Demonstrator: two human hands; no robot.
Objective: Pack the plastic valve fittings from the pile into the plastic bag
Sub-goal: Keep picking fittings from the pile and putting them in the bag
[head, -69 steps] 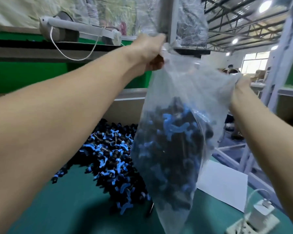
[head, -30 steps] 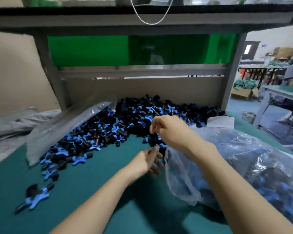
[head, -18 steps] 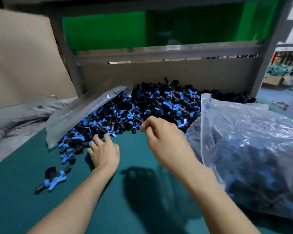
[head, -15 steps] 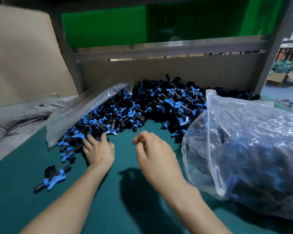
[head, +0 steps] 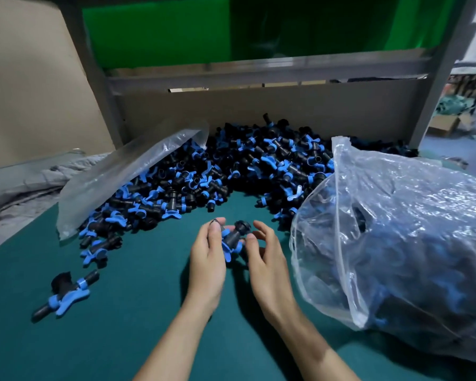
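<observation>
Left hand (head: 208,259): low centre, above the table, fingers curled round one fitting. There is also a small dark bit at its fingertips, too small to tell what.
Right hand (head: 270,259): just beside the left, fingers loosely curved, thumb tip against the same fitting. Can't tell if it really grips.
Fitting (head: 232,236): between the two hands, clear of the table, black body tilted, blue wing handle pointing down.
Table (head: 121,339): dark green top, both forearms reaching out over it.
Stray fitting (head: 66,291): lying alone on the table, left of the hands, well apart from the heap.
Full bag (head: 396,229): clear plastic, on its side at the right, just beside the right hand. It bulges with black and blue fittings, and its open edge stands up next to the heap.
Pile (head: 245,166): a wide heap of black and blue fittings beyond the hands. It curves round a bare patch of table and reaches the back board.
Flat bag (head: 121,174): clear plastic, lying slanted over the left part of the pile.
Grey sheet (head: 25,177): crumpled, far left, beside the flat bag.
Back board (head: 259,105): brown, upright behind the pile.
Metal rail (head: 259,71): grey, running across above the board.
Green panel (head: 154,31): bright, above the rail.
</observation>
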